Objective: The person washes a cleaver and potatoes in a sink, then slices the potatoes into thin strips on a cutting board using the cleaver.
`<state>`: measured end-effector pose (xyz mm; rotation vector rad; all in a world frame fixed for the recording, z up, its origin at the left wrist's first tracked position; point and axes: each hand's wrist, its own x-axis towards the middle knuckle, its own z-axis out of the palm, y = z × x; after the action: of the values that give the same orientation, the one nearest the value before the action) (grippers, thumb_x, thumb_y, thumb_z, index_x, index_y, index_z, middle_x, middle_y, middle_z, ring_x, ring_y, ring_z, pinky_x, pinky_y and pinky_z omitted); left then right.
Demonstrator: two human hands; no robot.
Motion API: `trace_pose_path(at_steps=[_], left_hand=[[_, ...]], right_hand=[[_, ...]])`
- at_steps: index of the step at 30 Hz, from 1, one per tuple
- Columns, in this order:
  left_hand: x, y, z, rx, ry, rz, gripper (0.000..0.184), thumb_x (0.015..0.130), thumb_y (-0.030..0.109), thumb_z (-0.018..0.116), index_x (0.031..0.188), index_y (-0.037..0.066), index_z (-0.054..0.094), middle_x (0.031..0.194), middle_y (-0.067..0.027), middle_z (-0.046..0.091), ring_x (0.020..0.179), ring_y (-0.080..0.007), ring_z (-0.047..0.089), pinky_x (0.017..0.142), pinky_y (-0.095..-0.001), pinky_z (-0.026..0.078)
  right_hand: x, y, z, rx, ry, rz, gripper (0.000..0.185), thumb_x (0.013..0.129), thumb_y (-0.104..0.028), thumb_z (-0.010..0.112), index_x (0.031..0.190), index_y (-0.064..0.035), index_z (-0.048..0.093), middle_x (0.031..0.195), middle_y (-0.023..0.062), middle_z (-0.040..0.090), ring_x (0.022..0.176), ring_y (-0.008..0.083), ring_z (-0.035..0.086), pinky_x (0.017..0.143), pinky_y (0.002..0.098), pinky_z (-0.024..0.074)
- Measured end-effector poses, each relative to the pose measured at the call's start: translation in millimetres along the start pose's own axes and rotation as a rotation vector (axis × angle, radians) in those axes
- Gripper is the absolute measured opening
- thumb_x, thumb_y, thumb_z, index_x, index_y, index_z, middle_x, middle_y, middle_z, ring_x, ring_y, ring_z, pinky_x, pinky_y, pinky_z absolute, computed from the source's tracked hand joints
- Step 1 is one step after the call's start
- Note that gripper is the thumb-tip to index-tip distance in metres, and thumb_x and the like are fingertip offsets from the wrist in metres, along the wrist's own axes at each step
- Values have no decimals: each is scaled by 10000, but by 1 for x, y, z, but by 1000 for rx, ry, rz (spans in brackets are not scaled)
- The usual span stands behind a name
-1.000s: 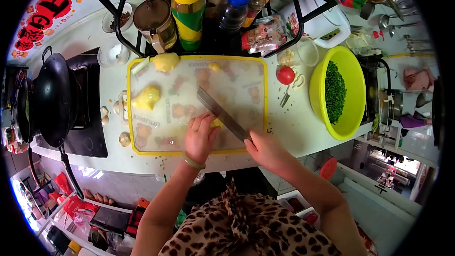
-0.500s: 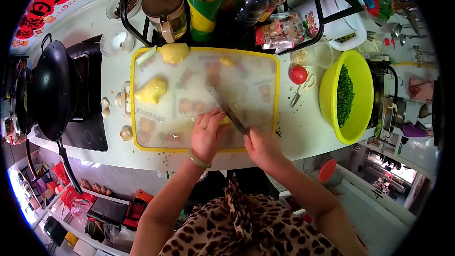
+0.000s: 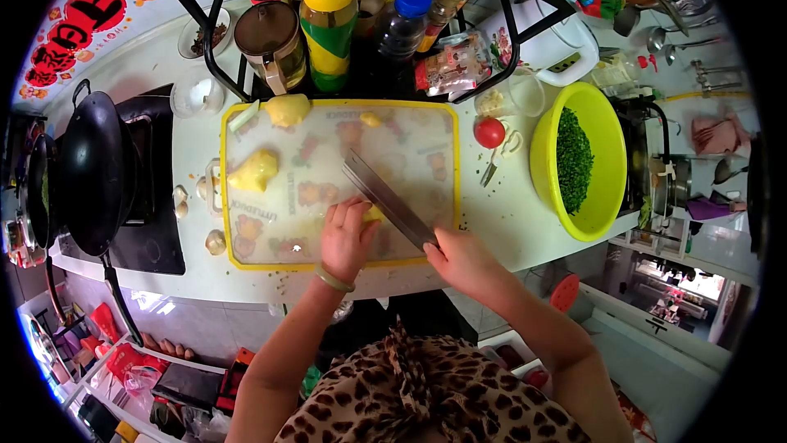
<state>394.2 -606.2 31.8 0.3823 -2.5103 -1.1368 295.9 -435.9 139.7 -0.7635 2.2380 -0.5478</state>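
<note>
My right hand (image 3: 463, 261) is closed around the handle of a kitchen knife (image 3: 392, 204), whose long blade slants up and left over the cutting board (image 3: 328, 264). Beside the blade, my left hand (image 3: 346, 234) has its fingers curled down on a small yellow piece (image 3: 373, 214), mostly hidden under the fingers. Two larger knobbly, peeled yellow chunks lie at the board's left: one lower chunk (image 3: 254, 170) and one upper chunk (image 3: 288, 110). A pale green-white stalk (image 3: 244, 117) is in the corner, and a small yellow bit (image 3: 370, 119) rests near the top edge.
A yellow-green bowl (image 3: 607, 197) of chopped greens stands right, near a tomato (image 3: 489, 132) and a small blade (image 3: 489, 173). Garlic (image 3: 216, 242) lies left of the board, beside the stove with a black wok (image 3: 94, 168). A black rack (image 3: 234, 82) with jars stands behind.
The whole view has shifted slightly. The knife's blade has turned a little, showing more of its flat side. Both hands keep their grips.
</note>
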Motion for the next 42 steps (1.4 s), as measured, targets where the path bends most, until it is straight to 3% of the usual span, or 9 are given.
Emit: trace_pose_path(at_steps=[16, 25, 28, 30, 33, 39, 42], left_hand=[[2, 0, -4, -17, -6, 16, 335, 689, 43, 720, 997, 38, 590, 1052, -131, 595, 938, -342, 549, 798, -409, 462], [-3, -5, 3, -4, 32, 40, 341, 685, 30, 716, 996, 27, 576, 1062, -139, 595, 937, -341, 552, 801, -404, 468], [-2, -3, 4, -4, 15, 11, 336, 688, 39, 712, 995, 38, 576, 1070, -138, 593, 963, -342, 548, 832, -404, 463], [-3, -3, 4, 0, 14, -9, 329, 695, 45, 711, 994, 39, 573, 1073, -139, 591, 969, -344, 546, 838, -405, 461], [-4, 0, 2, 8, 25, -10, 316, 707, 53, 711, 989, 35, 569, 1070, -140, 590, 960, -346, 545, 829, -407, 463], [-2, 0, 0, 12, 32, 4, 301, 710, 67, 717, 971, 41, 570, 1068, -137, 592, 943, -342, 549, 809, -406, 469], [0, -1, -1, 27, 31, 30, 305, 705, 67, 722, 971, 49, 573, 1066, -127, 597, 945, -335, 553, 806, -402, 473]], right_hand=[[10, -3, 20, -87, 15, -35, 150, 867, -139, 555, 815, -21, 479, 627, 181, 570, 583, 400, 570, 537, 485, 446], [33, 20, 80, 56, 350, -68, 150, 866, -151, 565, 804, -31, 501, 622, 178, 577, 580, 397, 575, 535, 478, 451], [43, 15, 63, 53, 299, 17, 177, 883, -187, 542, 819, -25, 509, 633, 188, 583, 596, 410, 574, 562, 492, 455], [34, 7, 41, 28, 130, 47, 210, 896, -213, 521, 829, -15, 511, 668, 200, 589, 630, 421, 577, 593, 504, 457], [14, 4, 24, 40, 160, -48, 200, 890, -191, 528, 822, -5, 501, 701, 206, 593, 661, 422, 581, 608, 502, 458], [-3, -2, 6, -27, -18, 42, 174, 877, -160, 540, 840, 4, 494, 714, 214, 592, 673, 422, 583, 615, 499, 460], [-4, 4, 10, -38, -3, 5, 172, 879, -159, 536, 850, 4, 488, 708, 217, 590, 672, 422, 584, 615, 503, 460]])
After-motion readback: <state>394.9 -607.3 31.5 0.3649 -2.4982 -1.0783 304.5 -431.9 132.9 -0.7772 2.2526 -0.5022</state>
